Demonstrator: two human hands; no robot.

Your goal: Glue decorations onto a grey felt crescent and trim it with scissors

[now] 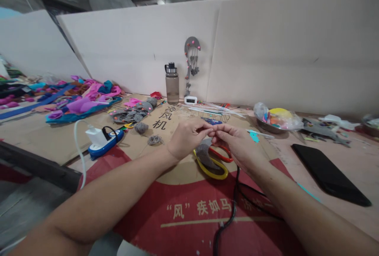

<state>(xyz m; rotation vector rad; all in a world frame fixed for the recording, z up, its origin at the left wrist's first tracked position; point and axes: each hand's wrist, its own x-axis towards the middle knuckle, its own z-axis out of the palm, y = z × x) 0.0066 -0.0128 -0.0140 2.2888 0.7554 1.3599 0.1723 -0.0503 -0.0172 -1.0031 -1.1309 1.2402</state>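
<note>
My left hand (188,138) and my right hand (237,142) meet fingertip to fingertip above the middle of the table, each in a pinch. What sits between the fingers, if anything, is too small to make out. Just below them lie scissors with one yellow and one red handle (217,174), their blades partly hidden. A dark grey flat shape (204,156) shows at the handles. Left of my left hand are a ball of grey yarn (141,128) and a loose coil of grey yarn (155,140).
A water bottle (172,88) and a small white clock (190,100) stand near the white partition (133,47), where a grey felt crescent ornament (192,44) hangs. Coloured fabric (85,104) and a blue power strip (102,151) lie left; a metal bowl (271,126) and black phone (328,173) right.
</note>
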